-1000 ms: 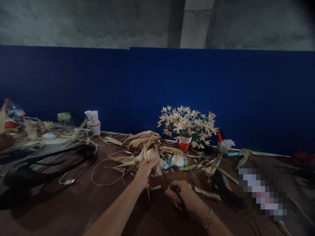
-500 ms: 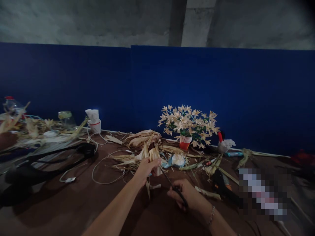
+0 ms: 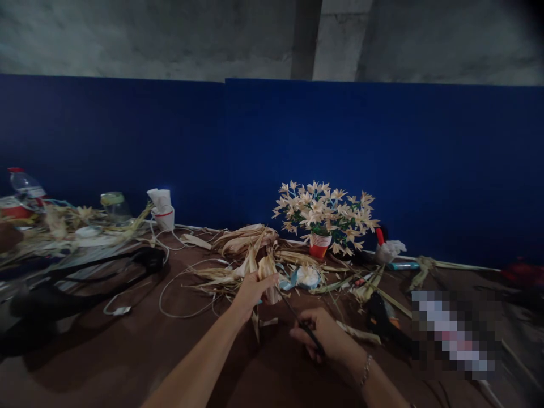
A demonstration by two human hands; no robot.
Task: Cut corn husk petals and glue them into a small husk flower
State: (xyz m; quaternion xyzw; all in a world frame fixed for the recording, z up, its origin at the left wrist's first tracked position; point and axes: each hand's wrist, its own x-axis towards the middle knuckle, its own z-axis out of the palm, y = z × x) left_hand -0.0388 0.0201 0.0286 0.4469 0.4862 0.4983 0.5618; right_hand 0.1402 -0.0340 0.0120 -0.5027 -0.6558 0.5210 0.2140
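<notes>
My left hand (image 3: 253,292) is closed on a pale dried corn husk (image 3: 267,269), thumb pressed over its lower part. In my right hand (image 3: 317,328) is a pair of dark scissors (image 3: 294,311), its slim blades angled up to the left and their tip at the husk's lower right edge. Whether the blades are apart is too fine to tell. Behind my left hand lies a heap of dried husks (image 3: 242,241). Just to the right stand a blue-and-white round item (image 3: 308,276) and scattered husk scraps.
A red paper cup (image 3: 319,245) holds husk flowers (image 3: 317,212) before a blue partition (image 3: 340,130). A black glue gun (image 3: 380,317) lies right. At left are a white cable (image 3: 161,300), black strap-like gear (image 3: 106,266), a jar (image 3: 115,207), a bottle (image 3: 25,184) and another person's hand (image 3: 8,235).
My hands, the husk and the scissors stay nearly still. At far left, the husk piece near the other person's hand has moved out of view, uncovering the bottle and a red-and-white container.
</notes>
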